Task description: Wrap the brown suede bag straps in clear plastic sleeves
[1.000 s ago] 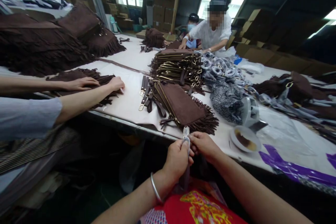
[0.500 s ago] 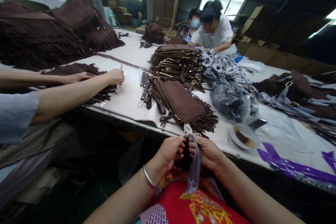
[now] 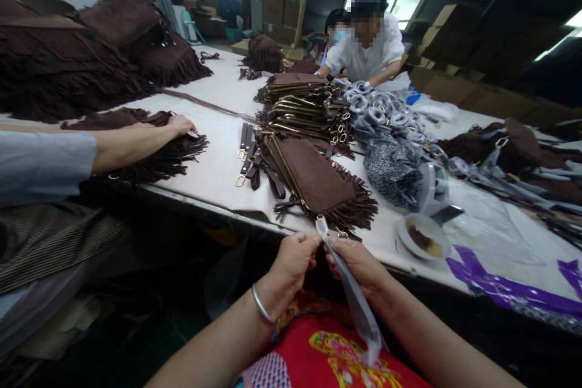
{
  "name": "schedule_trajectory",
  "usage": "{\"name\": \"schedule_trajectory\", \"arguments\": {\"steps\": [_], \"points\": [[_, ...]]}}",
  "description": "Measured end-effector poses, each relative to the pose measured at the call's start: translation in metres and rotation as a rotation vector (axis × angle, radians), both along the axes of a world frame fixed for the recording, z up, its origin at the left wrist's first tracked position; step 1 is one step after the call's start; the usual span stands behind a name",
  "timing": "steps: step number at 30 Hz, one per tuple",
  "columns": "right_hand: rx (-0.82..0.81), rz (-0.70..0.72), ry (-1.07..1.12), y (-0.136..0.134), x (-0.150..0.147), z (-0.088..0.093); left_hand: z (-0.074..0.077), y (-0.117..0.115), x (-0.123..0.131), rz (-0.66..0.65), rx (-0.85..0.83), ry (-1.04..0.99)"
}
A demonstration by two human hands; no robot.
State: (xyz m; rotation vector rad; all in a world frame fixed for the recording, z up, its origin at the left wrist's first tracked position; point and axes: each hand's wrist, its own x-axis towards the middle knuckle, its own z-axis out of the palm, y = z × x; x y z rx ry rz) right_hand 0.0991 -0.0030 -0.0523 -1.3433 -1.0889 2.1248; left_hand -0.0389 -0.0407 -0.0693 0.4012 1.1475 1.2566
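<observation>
My left hand [image 3: 291,264] and my right hand [image 3: 359,264] are close together just below the table's near edge, both pinched on a long clear plastic strip [image 3: 357,303]. The strip's top end covers a small metal clasp by my fingertips, and its free tail hangs down over my red patterned lap. Right above my hands a brown suede fringed bag [image 3: 318,185] lies flat on the white table [image 3: 218,170].
Brown straps with buckles [image 3: 248,157] and a stack of brown bags [image 3: 300,109] lie behind it. A tape dispenser [image 3: 431,194], a small dish [image 3: 422,239] and purple strips [image 3: 500,291] sit to the right. A co-worker's hand [image 3: 179,127] rests on fringe at the left; two people work at the far end.
The plastic strip's tail has stretched out longer and swung right over my lap. My hands stayed near the table edge. The co-worker's hand at left moved back onto the fringe.
</observation>
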Motion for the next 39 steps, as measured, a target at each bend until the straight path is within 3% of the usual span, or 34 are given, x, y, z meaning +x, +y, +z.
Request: {"name": "schedule_trajectory", "arguments": {"steps": [5,11,16,21,25,30,32,34,35,39], "points": [[0.449,0.152,-0.505,0.005,-0.001,0.017,0.006,0.003,-0.002,0.008,-0.005,0.331],[0.988,0.31,-0.825,0.006,-0.002,0.021,0.013,0.004,-0.004,0.013,0.251,0.824],[1.342,0.478,-1.165,-0.008,-0.007,0.02,0.016,0.004,-0.004,0.045,0.364,0.893],[1.525,0.562,-1.206,-0.015,-0.012,0.023,0.029,0.003,-0.005,-0.059,0.344,0.864],[1.448,0.528,-1.154,-0.012,-0.01,0.023,0.045,-0.014,-0.001,-0.237,0.459,0.776],[1.044,0.378,-0.839,-0.001,0.008,0.021,0.057,-0.025,-0.015,-0.423,0.551,0.752],[0.888,0.29,-0.65,0.004,0.017,0.022,0.056,-0.013,-0.032,-0.387,0.589,0.942],[0.746,0.195,-0.521,0.008,0.025,0.022,0.052,0.007,-0.049,-0.186,0.57,1.262],[0.658,0.149,-0.465,0.008,0.028,0.022,0.049,0.018,-0.056,-0.155,0.546,1.438],[0.201,0.01,-0.099,0.006,0.038,0.017,0.038,0.044,-0.059,-0.256,0.378,1.884]]}}
